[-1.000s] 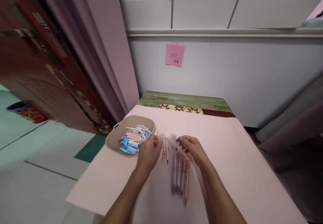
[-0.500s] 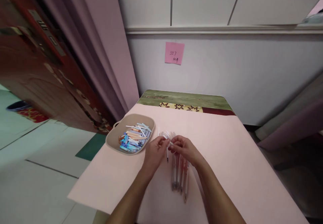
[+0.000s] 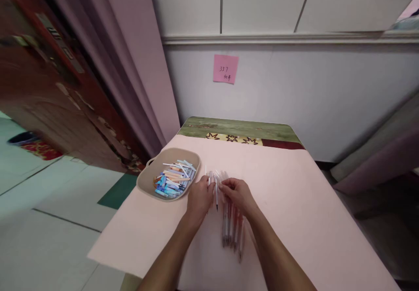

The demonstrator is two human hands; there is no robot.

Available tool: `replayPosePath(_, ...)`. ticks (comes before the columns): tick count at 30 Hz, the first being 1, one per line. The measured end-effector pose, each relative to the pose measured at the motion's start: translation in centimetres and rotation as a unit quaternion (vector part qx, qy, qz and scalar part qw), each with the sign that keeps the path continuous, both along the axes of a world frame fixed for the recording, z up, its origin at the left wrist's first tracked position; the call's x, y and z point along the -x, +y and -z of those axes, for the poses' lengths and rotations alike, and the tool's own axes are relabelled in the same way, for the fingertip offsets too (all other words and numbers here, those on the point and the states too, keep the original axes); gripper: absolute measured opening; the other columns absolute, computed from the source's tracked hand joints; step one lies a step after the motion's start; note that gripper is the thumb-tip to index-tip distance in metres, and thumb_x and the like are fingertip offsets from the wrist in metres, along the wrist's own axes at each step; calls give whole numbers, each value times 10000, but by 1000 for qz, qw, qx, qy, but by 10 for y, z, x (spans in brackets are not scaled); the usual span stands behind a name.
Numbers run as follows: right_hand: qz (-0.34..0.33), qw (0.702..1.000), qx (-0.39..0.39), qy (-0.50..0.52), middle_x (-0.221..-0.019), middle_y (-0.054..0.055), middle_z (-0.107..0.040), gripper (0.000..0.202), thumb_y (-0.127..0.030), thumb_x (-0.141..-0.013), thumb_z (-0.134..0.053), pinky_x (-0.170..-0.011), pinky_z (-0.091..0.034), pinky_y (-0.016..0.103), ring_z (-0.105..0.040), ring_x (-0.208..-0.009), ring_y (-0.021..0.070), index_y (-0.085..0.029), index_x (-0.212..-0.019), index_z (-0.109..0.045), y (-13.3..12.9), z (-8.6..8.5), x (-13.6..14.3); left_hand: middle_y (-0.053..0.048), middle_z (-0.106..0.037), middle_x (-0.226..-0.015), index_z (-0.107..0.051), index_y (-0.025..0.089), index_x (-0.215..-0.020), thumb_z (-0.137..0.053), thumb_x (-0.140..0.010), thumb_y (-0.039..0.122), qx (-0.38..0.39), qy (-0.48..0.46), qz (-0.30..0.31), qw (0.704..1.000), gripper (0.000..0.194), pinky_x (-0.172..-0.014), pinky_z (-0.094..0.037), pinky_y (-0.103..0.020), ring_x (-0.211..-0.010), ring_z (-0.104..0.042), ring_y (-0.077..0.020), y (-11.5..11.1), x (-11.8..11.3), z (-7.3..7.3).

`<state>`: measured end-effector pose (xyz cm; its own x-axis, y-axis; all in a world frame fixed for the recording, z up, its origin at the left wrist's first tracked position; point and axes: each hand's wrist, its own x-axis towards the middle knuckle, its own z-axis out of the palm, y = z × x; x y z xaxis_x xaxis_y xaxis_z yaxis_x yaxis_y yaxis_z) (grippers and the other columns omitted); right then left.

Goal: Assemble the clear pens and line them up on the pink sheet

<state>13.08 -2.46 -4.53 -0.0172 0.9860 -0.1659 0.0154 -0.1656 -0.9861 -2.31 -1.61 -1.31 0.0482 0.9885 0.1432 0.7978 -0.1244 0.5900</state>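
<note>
On the pink-covered desk (image 3: 288,195), two bare hands are hovering close together, and a white stick (image 3: 216,198) with a dark tip is lying between them. The left hand (image 3: 199,197) is curling its fingers beside a slender white piece (image 3: 209,181), though I cannot tell whether it is gripping it. The right hand (image 3: 240,195) is holding its thumb and forefinger near each other above the far ends of a row of clear pens (image 3: 232,230); whether anything is sitting between those tips I cannot make out. Some see-through pieces (image 3: 224,174) are lying just past the fingers, blurred and overlapping. To the person's left, a beige basket (image 3: 145,182) is holding a jumble of blue, white and orange sticks (image 3: 173,179). To my eye, the person is handling these slim pieces by fingertip, and the next move is calling for a light, exact pinch, since neighbours are lying so close.
</note>
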Motion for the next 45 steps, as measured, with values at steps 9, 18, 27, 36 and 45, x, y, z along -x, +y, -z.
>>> replayPosePath(9,102,995,-10,-20,-715,41,-666,370,-490,-712,-661,-520,-481,250,-594,-587,143,-149,-850,-688,10,4,-27,-75,-659,-879,-609,181,-968,-496,-848,242,-65,-8,29,997,176,-767,-437,-333,-836,-606,-223,-9,16,23)
replayPosePath(18,156,987,-25,-16,-730,47,-667,385,-515,-714,-665,-514,-463,234,-568,-588,129,-147,-826,-685,11,-2,-37,-24,-645,-679,-613,208,-681,-575,-790,356,80,-10,71,994,189,-594,-344,-268,-657,-587,-182,-50,-15,13)
replayPosePath(27,136,990,-21,-13,-724,45,-660,362,-496,-734,-660,-514,-453,231,-569,-591,129,-145,-825,-676,10,-2,-32,-24,-628,-568,-624,180,-554,-600,-664,221,179,-52,48,981,120,-554,-316,-263,-584,-572,-175,-44,-20,20)
replayPosePath(36,-99,993,-14,70,-651,32,-630,482,-596,-811,-570,-519,-424,215,-556,-545,103,-126,-770,-664,-4,-24,-19,70,-490,-514,-581,178,-719,-681,-708,416,153,-499,-9,853,259,-443,-288,-192,-410,-363,-56,-21,-14,-18)
replayPosePath(45,-193,964,13,183,-657,-4,-598,406,-542,-791,-650,-537,-427,207,-534,-542,84,-143,-865,-657,-9,-29,-7,-62,-704,-825,-660,142,-1045,-765,-673,359,159,-610,-2,776,443,-578,-436,-222,-574,-546,-91,-4,-9,-21)
